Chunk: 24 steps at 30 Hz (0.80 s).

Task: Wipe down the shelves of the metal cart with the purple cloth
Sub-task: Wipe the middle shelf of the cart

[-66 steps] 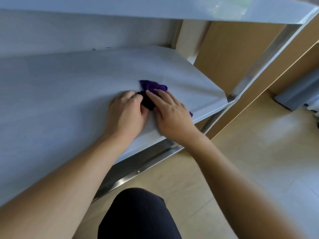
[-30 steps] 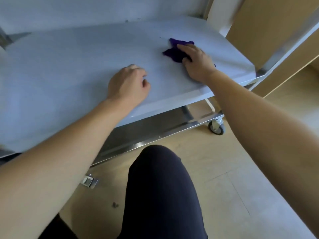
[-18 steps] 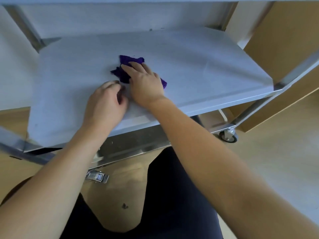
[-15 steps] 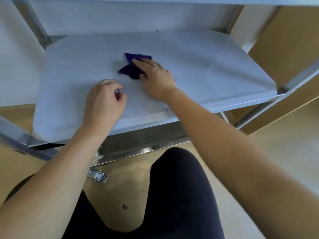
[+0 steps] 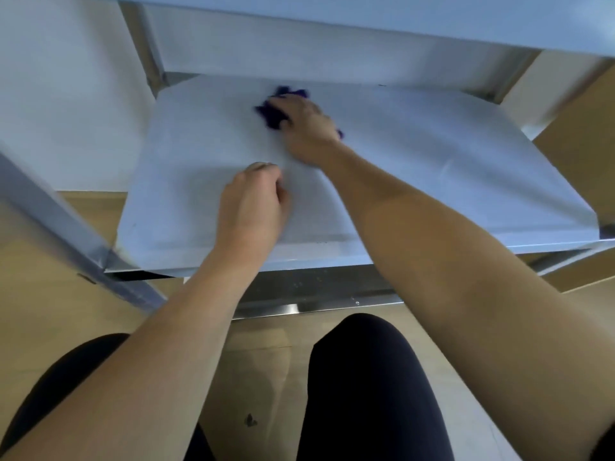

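Observation:
The purple cloth (image 5: pixel 270 112) lies bunched on the middle shelf (image 5: pixel 449 168) of the metal cart, towards the back. My right hand (image 5: pixel 304 131) presses flat on the cloth and covers most of it. My left hand (image 5: pixel 251 207) rests on the same shelf nearer the front edge, fingers curled in, holding nothing. The picture is motion-blurred around the cloth.
The upper shelf (image 5: pixel 366 24) overhangs close above. A metal upright (image 5: pixel 66 234) stands at the front left and a lower metal rail (image 5: pixel 316 306) runs below the shelf. My knees (image 5: pixel 366 377) are over the wood floor. A tan cabinet (image 5: pixel 579 141) is at the right.
My right hand has pushed the cloth further back on the shelf. My left hand has stayed near the front edge. The view has shifted so that the shelf sits more to the right.

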Each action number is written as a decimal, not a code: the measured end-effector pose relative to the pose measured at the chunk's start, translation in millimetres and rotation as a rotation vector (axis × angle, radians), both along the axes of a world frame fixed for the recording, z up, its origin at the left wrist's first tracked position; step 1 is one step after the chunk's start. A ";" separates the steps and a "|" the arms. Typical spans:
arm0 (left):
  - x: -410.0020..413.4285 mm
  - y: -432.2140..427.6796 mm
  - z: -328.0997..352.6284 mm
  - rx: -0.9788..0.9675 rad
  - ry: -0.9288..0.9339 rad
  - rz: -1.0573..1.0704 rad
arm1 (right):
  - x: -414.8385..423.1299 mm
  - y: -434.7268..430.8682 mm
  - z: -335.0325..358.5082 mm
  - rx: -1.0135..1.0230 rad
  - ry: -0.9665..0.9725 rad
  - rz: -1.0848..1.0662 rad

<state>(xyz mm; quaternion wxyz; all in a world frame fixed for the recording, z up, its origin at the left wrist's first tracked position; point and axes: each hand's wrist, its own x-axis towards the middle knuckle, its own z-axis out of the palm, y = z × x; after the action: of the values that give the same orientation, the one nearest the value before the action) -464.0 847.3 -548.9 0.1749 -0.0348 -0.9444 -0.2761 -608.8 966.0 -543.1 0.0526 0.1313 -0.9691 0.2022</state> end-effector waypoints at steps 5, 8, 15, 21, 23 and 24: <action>-3.0 -5.4 0.1 0.017 0.002 -0.005 | -11.2 -10.5 1.9 0.014 -0.104 0.229; -7.1 -6.6 -0.2 -0.005 0.011 -0.019 | -18.8 39.4 0.7 0.009 -0.067 0.069; -15.8 -5.2 -1.0 -0.019 -0.012 -0.027 | 25.9 123.1 2.7 0.042 -0.060 -0.259; -18.0 -3.2 -3.2 -0.041 -0.011 -0.049 | 106.7 65.8 -3.6 -0.022 0.052 -0.208; -17.2 -4.1 -2.0 -0.028 -0.003 -0.055 | 123.8 33.8 -3.4 -0.017 0.061 -0.151; -16.6 -4.8 -0.9 -0.015 -0.005 -0.053 | 131.4 21.1 -4.0 -0.013 0.064 -0.127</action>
<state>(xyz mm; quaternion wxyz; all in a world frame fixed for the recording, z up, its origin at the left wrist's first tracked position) -480.6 842.4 -549.8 0.1648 -0.0607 -0.9457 -0.2735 -477.4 987.1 -547.0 0.0973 0.0758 -0.9720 0.2002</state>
